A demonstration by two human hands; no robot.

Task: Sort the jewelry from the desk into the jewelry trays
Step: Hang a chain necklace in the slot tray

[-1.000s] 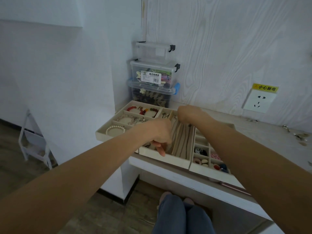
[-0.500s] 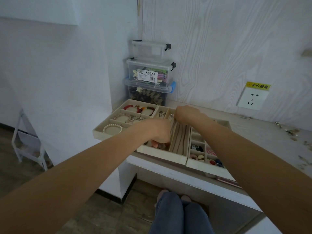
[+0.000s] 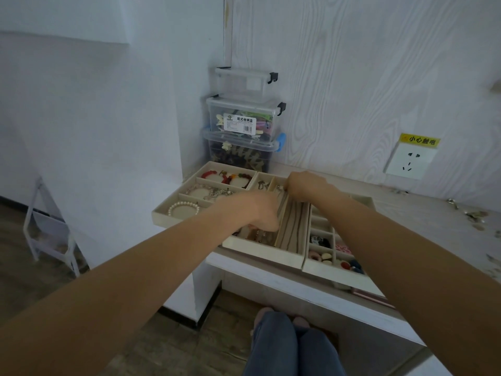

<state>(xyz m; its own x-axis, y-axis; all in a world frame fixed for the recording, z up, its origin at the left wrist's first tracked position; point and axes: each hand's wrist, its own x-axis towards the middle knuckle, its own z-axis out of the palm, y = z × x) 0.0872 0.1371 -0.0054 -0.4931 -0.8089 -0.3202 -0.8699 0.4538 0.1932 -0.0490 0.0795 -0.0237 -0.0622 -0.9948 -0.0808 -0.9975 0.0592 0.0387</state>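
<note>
Quick count: three trays side by side on the counter (image 3: pixel 423 215), one left of the hands (image 3: pixel 162 215), one under them (image 3: pixel 260 249), one right of them (image 3: pixel 325 271). Two hands in there, left (image 3: pixel 257 213) and right (image 3: pixel 305 185). Three clear boxes stacked behind the hands: small (image 3: pixel 241 84), middle (image 3: pixel 241 115), big (image 3: pixel 238 153). One pearl bracelet (image 3: pixel 183 207) left of the left hand, one outlet (image 3: pixel 409 162) on the wall to the right of the hands. Loose bits further right are too small to count.

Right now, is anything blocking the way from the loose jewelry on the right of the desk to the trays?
Nothing visible stands between them. The loose jewelry lies on bare desk, apart from the trays. Both hands are busy at the middle tray: left hand, right hand.
</note>
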